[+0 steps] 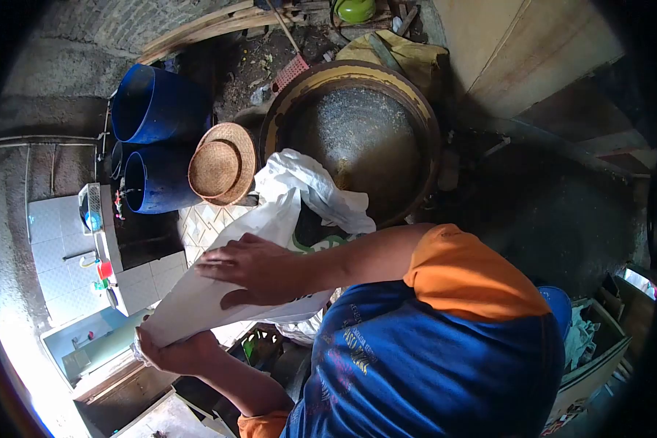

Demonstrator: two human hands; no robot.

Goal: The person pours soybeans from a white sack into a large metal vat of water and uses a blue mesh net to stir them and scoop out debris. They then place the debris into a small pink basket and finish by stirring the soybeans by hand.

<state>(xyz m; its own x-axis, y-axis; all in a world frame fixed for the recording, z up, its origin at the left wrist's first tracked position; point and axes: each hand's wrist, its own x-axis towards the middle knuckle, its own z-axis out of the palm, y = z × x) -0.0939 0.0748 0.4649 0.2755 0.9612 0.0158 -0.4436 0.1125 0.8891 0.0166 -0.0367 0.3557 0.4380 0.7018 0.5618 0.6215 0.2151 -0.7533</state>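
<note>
Blue barrels [171,108] stand in the background. The left hand [175,352], fingers curled, grips a corner of the white sack [199,306]; the right hand [259,271], fingers loosely spread, lies along it: even support should steady it near the vat [272,121].

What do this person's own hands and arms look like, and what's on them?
The left hand and right hand are ungloved. The forearms are uncovered. The short sleeves are orange, on a blue shirt with pale lettering.
</note>
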